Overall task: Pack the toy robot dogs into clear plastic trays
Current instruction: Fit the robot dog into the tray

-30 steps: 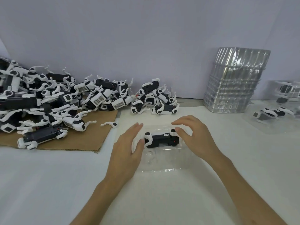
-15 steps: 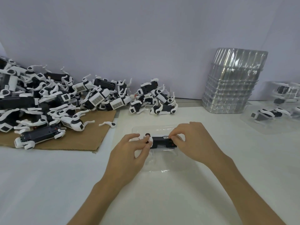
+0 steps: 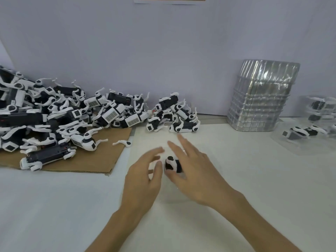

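Note:
A black and white toy robot dog (image 3: 171,163) lies in a clear plastic tray (image 3: 171,200) on the white table, mid-front. Only the dog's left end shows between my hands. My right hand (image 3: 195,172) lies over the rest of it with fingers straight and spread, thumb beside the dog. My left hand (image 3: 145,176) hovers at the tray's left end, fingers extended and blurred, holding nothing. The tray is nearly invisible; only faint glints mark its front edge.
A big pile of toy dogs (image 3: 54,120) covers a cardboard sheet (image 3: 87,163) at left, with a smaller heap (image 3: 172,115) behind my hands. A loose white leg (image 3: 121,142) lies nearby. Stacked empty trays (image 3: 260,99) stand back right; packed trays (image 3: 305,133) sit far right.
Both hands have let go of the dog's ends and spread their fingers. My right hand has slid left over the dog; my left has drawn back slightly.

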The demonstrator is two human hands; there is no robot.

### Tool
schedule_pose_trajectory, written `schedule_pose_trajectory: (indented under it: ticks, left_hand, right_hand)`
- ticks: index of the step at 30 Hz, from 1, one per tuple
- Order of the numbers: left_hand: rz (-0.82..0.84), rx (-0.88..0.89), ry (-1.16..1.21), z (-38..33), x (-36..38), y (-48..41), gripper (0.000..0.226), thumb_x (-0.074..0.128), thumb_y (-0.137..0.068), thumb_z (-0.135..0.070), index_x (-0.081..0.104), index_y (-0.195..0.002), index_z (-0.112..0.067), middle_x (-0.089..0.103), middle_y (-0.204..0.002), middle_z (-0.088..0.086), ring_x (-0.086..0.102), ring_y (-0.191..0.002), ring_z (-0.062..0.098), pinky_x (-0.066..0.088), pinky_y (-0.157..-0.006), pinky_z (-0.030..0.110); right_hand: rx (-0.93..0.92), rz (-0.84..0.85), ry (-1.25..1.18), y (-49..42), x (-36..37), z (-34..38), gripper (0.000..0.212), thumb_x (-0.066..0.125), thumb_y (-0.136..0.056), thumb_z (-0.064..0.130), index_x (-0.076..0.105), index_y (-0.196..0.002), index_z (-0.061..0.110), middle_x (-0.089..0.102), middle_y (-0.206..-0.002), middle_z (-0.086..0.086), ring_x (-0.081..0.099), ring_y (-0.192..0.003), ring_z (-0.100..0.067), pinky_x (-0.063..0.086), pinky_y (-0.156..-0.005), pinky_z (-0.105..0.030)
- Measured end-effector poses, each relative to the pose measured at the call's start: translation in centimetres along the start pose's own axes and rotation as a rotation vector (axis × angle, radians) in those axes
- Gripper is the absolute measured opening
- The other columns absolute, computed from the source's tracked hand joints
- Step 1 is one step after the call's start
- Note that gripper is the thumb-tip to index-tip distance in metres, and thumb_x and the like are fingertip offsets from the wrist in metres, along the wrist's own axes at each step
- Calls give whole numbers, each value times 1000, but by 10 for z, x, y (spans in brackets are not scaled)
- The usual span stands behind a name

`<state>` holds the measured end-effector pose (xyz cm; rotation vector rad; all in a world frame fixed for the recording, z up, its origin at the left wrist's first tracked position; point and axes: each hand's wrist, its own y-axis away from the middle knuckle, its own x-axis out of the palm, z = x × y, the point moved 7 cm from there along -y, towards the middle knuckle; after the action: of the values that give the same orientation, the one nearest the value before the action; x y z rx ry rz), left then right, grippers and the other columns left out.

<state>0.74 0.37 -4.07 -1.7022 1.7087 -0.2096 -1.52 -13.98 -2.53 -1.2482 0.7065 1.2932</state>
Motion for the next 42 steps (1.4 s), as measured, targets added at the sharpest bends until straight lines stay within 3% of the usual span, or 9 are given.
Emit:
schedule_pose_trajectory:
  ticks: [6,14,20,29,32,35,37,39,42]
  left_hand:
    - [-266,-102,198,6,-25,-3,34,51,-95,-17,50,-117,-43,52,-129,-17,55,-121,-1,48,-91,26]
    - [-254,-235,227,24,-22,-6,27,52,-100,-10,53,-120,-29,46,-121,-25,59,-104,-7,40,-75,15]
    - [-204,-262,205,23,-15,-6,27,53,-100,-10,52,-123,-26,42,-125,-20,58,-105,-5,38,-72,1]
    - [-209,-293,216,26,-14,-7,30,53,-99,-10,48,-122,-29,38,-119,-38,56,-101,-11,41,-66,6]
    - [-201,-291,210,28,-12,-7,30,53,-98,-9,49,-120,-29,39,-119,-35,55,-98,-12,42,-65,4]
    - [-35,-288,120,31,-2,-9,29,52,-100,-15,53,-123,-32,46,-125,-25,53,-103,-14,40,-71,5]
    - [174,-314,-5,36,11,-6,31,51,-102,-26,51,-132,-34,46,-138,-17,52,-119,-3,41,-92,19]
    - [377,-306,-279,43,22,1,43,46,-104,-38,41,-146,-33,35,-156,-11,39,-139,11,31,-113,34]
    - [573,-230,-614,53,34,14,58,32,-104,-51,20,-158,-33,8,-168,-6,7,-154,14,8,-124,39]
  right_hand:
    - [-161,125,81,-29,33,35,64,34,-102,57,18,-158,33,-7,-169,4,-5,-155,-16,8,-123,-46]
    - [72,162,101,-17,14,-40,53,43,-101,44,36,-151,33,11,-168,8,8,-154,-12,18,-119,-41]
    - [348,106,116,28,-29,-137,48,52,-97,28,46,-144,35,22,-164,15,33,-144,-11,36,-111,-39]
    - [636,-116,172,76,-72,-229,45,54,-88,6,61,-122,35,49,-148,11,38,-141,-17,8,-122,-49]
    - [627,-222,155,73,-76,-223,42,61,-83,4,65,-116,30,58,-137,5,48,-132,-25,12,-120,-50]
    - [419,-313,69,52,-70,-184,36,67,-82,3,72,-109,26,66,-127,2,56,-124,-27,30,-111,-40]
    - [289,-258,-31,34,-52,-152,35,66,-86,4,71,-112,26,65,-129,6,52,-126,-20,31,-107,-33]
    - [188,-145,-72,15,-29,-123,36,64,-90,10,68,-119,30,60,-134,12,47,-129,-13,32,-109,-31]
    - [91,2,-57,-17,2,-88,40,58,-94,20,58,-131,34,53,-139,17,45,-130,-9,35,-109,-35]
